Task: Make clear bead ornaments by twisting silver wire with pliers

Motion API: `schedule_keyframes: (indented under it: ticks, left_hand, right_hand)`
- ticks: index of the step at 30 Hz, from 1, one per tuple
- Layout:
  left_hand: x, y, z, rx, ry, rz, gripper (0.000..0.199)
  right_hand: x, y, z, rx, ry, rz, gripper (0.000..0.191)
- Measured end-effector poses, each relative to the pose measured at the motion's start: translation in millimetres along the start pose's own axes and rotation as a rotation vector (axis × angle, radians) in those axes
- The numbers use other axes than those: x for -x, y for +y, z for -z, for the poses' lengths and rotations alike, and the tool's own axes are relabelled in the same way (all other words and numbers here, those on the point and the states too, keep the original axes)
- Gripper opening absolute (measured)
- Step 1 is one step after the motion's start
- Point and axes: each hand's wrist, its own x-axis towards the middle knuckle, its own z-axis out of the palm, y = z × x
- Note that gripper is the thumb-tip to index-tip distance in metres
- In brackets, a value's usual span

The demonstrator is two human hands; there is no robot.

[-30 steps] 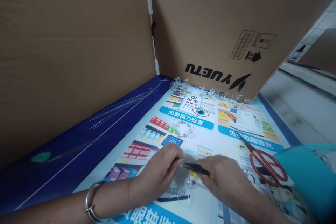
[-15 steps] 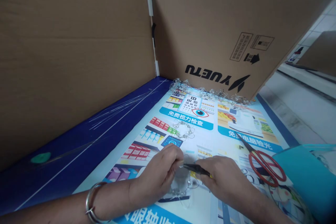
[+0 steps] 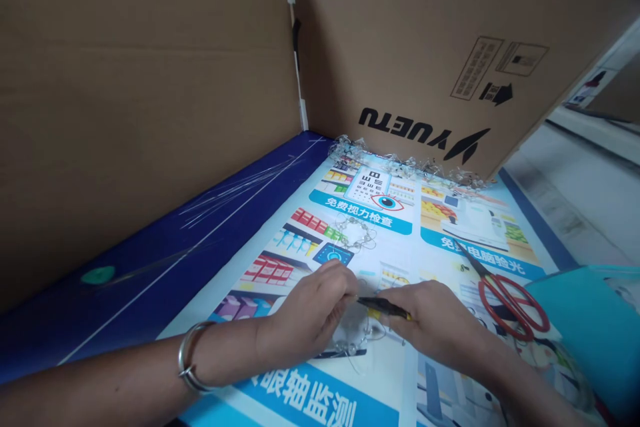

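Observation:
My right hand (image 3: 425, 320) is shut on a pair of black needle-nose pliers (image 3: 384, 307), whose tips reach toward my left hand (image 3: 313, 303). My left fingers pinch something small at the pliers' tips, partly hidden by the fingers. Beneath both hands lies a transparent beaded wire strand (image 3: 350, 347), mostly covered by them. A silver bangle (image 3: 196, 357) circles my left wrist. A loop of transparent beads (image 3: 355, 230) lies on the printed poster (image 3: 370, 400) just beyond my hands.
Red-handled scissors (image 3: 506, 307) lie to the right, beside a teal folder (image 3: 585, 327). A tangle of transparent bead strands (image 3: 405, 167) runs along the foot of an upright cardboard panel (image 3: 425, 47). Thin transparent wires (image 3: 240, 190) lie on the dark blue strip at left.
The view has tilted and shifted, so everything sits differently in the frame. My hands have drawn slightly closer around the pliers, which now lie flatter.

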Motion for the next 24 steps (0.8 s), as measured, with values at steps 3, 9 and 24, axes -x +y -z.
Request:
schedule_keyframes:
  ticks: [3,9,24]
  left_hand:
    - [0.1,-0.8,0.9,-0.006,-0.012,0.002,0.017]
    - [2.1,-2.5,0.8,-0.008,-0.039,0.030,0.015]
    - [4.5,-0.9,2.3,0.037,-0.038,0.115,0.013]
  right_hand:
    - [-0.2,-0.6,0.5,-0.007,-0.023,-0.004,0.017]
    - [-1.6,-1.3,0.6,0.007,-0.056,-0.004,0.019]
    - [5.3,-6.5,-1.5,0.045,0.014,-0.043,0.019]
